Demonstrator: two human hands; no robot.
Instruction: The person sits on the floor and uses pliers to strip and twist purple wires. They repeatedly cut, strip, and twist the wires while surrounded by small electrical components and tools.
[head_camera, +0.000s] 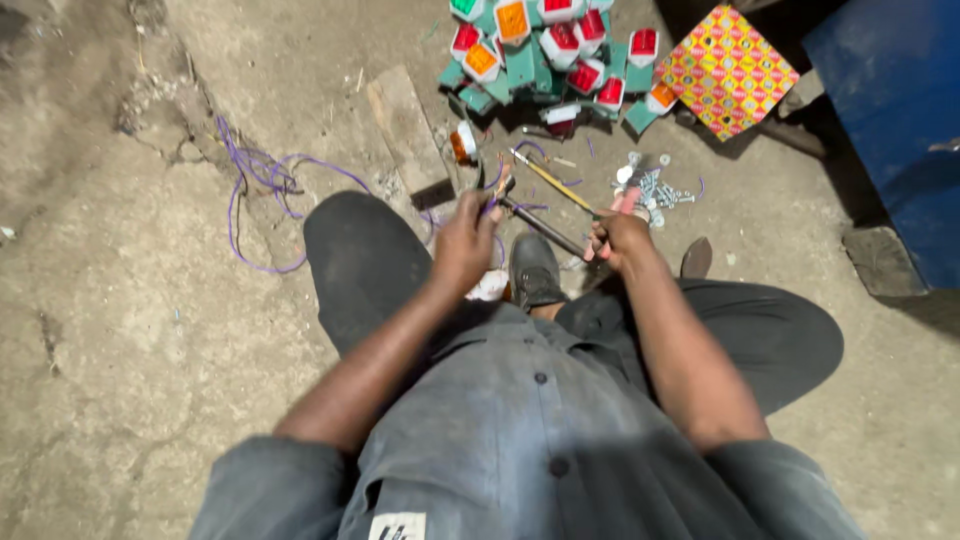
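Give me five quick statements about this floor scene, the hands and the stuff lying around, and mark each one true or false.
1. The right hand grips a tool with a dark shaft. True.
2. The purple wire lies coiled on the blue drum. False: it lies on the concrete floor, left of the knee.
3. A pile of small lamps with red and orange lenses sits ahead of the hands. True.
4. The left hand rests flat on the floor. False: it is raised over the knee, fingers closed on something small by the tool's tip.
5. The screws lie left of the plank. False: they lie to the right, near the right hand.
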